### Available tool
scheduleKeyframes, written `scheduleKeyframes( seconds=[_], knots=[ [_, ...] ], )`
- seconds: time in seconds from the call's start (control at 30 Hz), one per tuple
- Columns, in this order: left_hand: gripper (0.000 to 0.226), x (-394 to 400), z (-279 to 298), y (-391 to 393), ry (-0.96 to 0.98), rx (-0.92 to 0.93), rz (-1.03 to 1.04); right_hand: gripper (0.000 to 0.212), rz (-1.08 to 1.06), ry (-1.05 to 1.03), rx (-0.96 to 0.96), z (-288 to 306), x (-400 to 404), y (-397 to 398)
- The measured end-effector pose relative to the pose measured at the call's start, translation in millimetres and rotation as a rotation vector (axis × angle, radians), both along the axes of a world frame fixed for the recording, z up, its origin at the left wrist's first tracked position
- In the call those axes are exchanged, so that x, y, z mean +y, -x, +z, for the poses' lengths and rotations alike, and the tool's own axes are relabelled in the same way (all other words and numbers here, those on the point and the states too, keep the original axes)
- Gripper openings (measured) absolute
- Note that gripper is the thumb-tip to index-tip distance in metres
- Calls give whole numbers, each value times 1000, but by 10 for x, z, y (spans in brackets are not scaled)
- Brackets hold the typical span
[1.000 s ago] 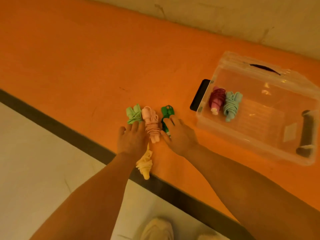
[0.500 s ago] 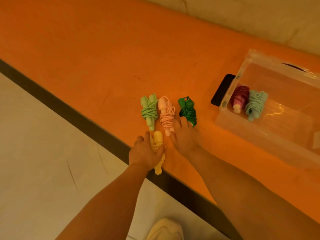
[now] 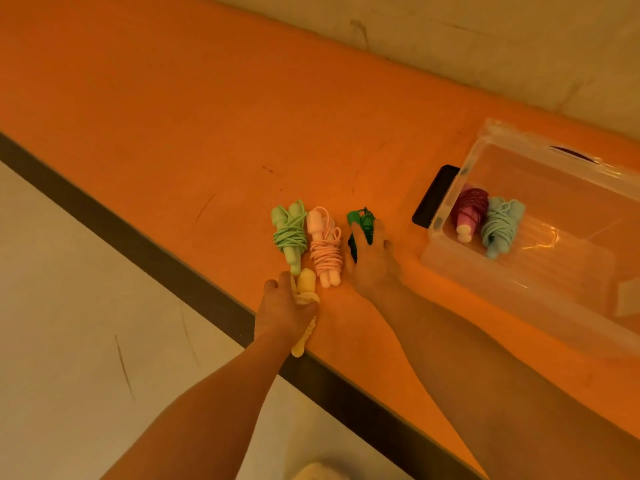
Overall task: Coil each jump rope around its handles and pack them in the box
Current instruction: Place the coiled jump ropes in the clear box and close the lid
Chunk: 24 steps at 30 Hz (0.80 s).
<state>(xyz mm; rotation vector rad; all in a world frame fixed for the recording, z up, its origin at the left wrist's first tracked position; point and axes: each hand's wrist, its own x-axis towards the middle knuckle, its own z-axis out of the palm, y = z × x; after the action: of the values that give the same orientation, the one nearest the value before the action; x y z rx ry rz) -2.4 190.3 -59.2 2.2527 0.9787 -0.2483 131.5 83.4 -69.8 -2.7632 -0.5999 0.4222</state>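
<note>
Coiled jump ropes lie side by side on the orange surface: a light green rope, a pink rope and a dark green rope. My right hand grips the dark green rope. My left hand grips a yellow rope near the front edge, hiding most of it. A clear plastic box on the right holds a maroon rope and a light blue rope.
A black handle sticks out from the box's left end. The orange surface ends in a dark front edge above a pale floor. A wall runs along the back. A light shoe shows at the bottom.
My right hand slid from beside the pink rope onto the dark green rope and closed round it. My left hand kept its grip on the yellow rope.
</note>
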Motion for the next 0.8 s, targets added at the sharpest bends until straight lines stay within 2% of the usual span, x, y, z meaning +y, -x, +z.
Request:
scheduleKeyframes(
  seconds=[0.2,0.33,0.43,0.6,0.8],
  knots=[
    [64,-5,120,-14,-17,-71,35,58,49,2,-33,-132,-47,6],
    [62,-95,238,-9,-28,-161,69,57,99,-66,-59,-84,-247,147],
    [60,-144,351,2,-36,-234,79,56,119,-146,-78,78,-401,221],
    [58,-186,568,-81,-103,-270,6,62,75,-169,-88,414,-504,285],
    [59,-254,929,-636,-115,-338,-103,61,87,-251,-214,923,-622,135]
  ],
)
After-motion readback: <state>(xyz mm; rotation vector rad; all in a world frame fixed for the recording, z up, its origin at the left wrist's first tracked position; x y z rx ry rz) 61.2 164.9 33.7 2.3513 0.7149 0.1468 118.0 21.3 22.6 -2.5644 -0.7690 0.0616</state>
